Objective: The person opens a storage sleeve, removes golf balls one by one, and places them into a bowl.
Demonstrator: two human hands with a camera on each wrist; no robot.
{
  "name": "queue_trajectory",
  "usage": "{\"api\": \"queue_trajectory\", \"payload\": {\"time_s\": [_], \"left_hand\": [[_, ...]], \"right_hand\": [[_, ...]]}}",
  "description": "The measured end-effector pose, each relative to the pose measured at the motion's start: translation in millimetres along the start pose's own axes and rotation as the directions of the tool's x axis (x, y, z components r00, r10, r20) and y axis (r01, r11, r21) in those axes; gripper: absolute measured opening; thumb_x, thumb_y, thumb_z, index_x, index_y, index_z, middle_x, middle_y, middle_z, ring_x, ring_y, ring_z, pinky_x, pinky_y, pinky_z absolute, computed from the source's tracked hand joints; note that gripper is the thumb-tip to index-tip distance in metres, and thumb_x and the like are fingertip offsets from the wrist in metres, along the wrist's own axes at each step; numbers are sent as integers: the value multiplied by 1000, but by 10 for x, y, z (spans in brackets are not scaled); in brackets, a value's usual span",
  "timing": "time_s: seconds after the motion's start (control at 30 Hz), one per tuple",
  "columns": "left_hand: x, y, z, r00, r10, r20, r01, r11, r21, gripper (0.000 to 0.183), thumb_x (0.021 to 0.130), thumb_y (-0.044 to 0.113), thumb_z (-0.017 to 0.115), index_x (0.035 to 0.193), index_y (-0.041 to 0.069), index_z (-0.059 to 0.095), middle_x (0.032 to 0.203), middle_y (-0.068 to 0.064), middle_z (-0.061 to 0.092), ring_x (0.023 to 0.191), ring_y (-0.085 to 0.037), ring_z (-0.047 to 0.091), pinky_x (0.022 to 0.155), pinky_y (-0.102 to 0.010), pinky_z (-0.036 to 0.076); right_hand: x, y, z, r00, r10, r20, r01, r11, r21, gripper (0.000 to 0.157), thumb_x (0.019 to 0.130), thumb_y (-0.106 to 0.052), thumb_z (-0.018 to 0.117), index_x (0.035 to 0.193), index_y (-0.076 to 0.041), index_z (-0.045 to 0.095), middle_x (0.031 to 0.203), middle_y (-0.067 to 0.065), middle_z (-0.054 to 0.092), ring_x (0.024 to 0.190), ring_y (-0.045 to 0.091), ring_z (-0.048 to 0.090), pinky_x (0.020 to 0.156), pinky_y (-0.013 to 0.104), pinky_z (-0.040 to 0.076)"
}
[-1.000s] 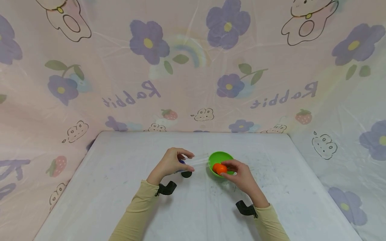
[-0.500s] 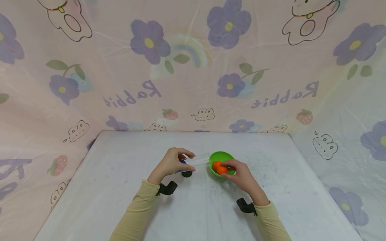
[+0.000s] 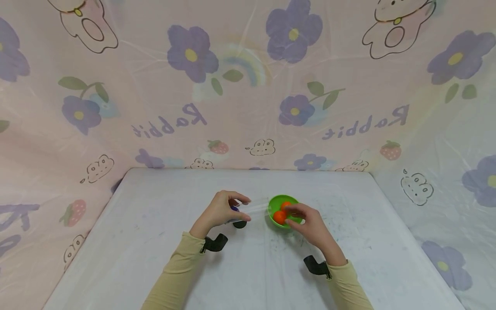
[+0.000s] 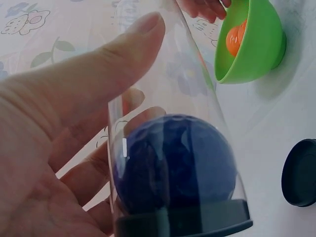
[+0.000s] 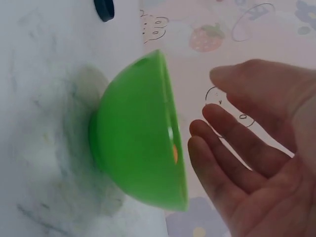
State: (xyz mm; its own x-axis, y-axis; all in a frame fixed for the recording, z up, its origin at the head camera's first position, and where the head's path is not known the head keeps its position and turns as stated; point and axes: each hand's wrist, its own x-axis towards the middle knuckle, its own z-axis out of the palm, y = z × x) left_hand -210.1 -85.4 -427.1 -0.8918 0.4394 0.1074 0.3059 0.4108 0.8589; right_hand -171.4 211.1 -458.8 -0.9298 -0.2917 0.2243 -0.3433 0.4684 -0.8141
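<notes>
My left hand (image 3: 218,211) grips a clear tube (image 3: 257,208) lying nearly level, its far end by the green bowl (image 3: 276,203). Inside, a dark blue ball (image 4: 175,163) rests against the black cap (image 4: 187,222) that closes the near end. Two orange balls sit in the bowl, one nearer (image 3: 280,217) and one farther back (image 3: 286,205), partly behind fingers. Over the bowl's right rim hovers my right hand (image 3: 311,224). The right wrist view shows its fingers (image 5: 247,138) apart, loosely bent and holding nothing.
A loose black round cap (image 3: 240,224) lies on the white table (image 3: 248,275) just below the left hand. Patterned cloth (image 3: 248,94) with flowers and rabbits rises behind the table and along both sides.
My right fingers have released an orange ball into the bowl. The two orange balls have shifted there, one forward and one back. The left hand and tube stay nearly still.
</notes>
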Motion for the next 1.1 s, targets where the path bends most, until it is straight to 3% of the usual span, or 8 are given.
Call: {"api": "queue_trajectory", "payload": {"time_s": [0.27,0.57,0.83,1.1], "left_hand": [[-4,2,-1,1000,3,-3,-3,1000,-8,45,64,26,90,105,19,74,103,-2,69,88,-22,60,76,-33,51],[-10,0,14,1000,6,0,-6,1000,1,45,64,28,90,106,20,74,100,9,68,88,-18,60,76,-30,51],[-17,-2,30,1000,5,8,-5,1000,-12,44,65,28,89,105,20,74,103,2,69,88,-17,60,78,-33,51],[-7,-15,55,1000,-1,24,1,1000,3,43,66,26,89,106,19,73,105,0,69,89,-14,60,78,-32,51]], "right_hand": [[8,-88,-3,999,21,29,-24,991,129,43,85,-14,74,123,-2,60,121,16,61,110,33,59,92,54,44],[50,-179,30,995,19,102,-47,960,277,52,85,-13,73,132,-1,53,130,20,54,120,36,52,99,53,38],[93,-250,101,994,-31,102,-11,921,389,56,86,-9,72,135,2,48,129,26,52,115,41,54,94,41,47],[128,-267,197,998,-20,65,-12,887,462,51,84,-4,72,131,4,52,124,28,52,115,50,49,90,30,49]]}}
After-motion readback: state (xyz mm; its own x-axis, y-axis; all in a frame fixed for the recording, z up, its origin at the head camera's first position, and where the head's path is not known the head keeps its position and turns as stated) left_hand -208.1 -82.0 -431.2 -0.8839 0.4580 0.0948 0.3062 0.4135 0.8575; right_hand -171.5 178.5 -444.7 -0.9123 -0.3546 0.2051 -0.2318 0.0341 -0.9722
